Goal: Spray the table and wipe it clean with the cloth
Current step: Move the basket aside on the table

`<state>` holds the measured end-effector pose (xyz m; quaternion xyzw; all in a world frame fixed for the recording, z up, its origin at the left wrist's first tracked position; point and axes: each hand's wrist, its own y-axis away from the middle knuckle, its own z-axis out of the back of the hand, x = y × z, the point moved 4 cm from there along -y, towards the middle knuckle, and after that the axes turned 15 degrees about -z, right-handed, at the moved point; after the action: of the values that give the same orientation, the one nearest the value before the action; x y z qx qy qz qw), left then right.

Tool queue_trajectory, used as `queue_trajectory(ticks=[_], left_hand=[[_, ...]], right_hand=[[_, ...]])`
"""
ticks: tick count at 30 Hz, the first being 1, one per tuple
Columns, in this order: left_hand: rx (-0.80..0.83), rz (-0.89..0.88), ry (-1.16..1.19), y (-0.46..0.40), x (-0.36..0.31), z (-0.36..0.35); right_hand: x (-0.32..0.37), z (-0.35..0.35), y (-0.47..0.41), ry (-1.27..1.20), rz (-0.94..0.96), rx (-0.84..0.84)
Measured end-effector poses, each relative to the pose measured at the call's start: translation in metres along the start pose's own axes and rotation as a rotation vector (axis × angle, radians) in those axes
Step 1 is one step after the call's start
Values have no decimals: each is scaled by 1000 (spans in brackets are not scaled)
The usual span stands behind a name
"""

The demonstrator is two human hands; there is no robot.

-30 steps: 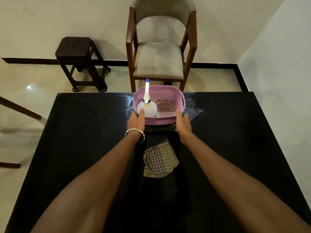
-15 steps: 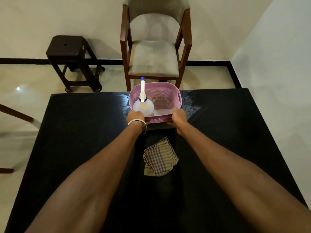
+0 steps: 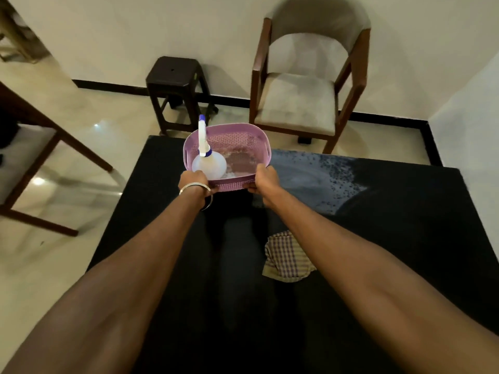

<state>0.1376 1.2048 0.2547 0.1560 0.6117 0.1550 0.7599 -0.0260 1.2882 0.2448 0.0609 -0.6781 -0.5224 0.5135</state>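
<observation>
A pink perforated basket sits at the far left part of the black table. Inside it stands a white spray bottle with a blue-tipped nozzle. My left hand grips the basket's near left rim, a metal bangle on the wrist. My right hand grips the near right rim. A checked cloth lies crumpled on the table under my right forearm. A wet, droplet-speckled patch covers the table to the right of the basket.
A wooden armchair with a grey cushion stands beyond the table's far edge. A dark stool stands to its left. Part of another wooden table is at the left over the glossy floor. A white wall is at the right.
Both hands closed on the basket's near rim, and the basket has moved left toward the table's far left corner. The wet patch where it stood is now uncovered. The view swung left.
</observation>
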Motion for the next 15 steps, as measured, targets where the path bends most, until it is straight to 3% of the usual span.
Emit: queue_trajectory(ticks=[15], left_hand=[[-340, 100, 152, -13, 47, 153]], right_hand=[[-52, -147, 25, 254, -55, 219]])
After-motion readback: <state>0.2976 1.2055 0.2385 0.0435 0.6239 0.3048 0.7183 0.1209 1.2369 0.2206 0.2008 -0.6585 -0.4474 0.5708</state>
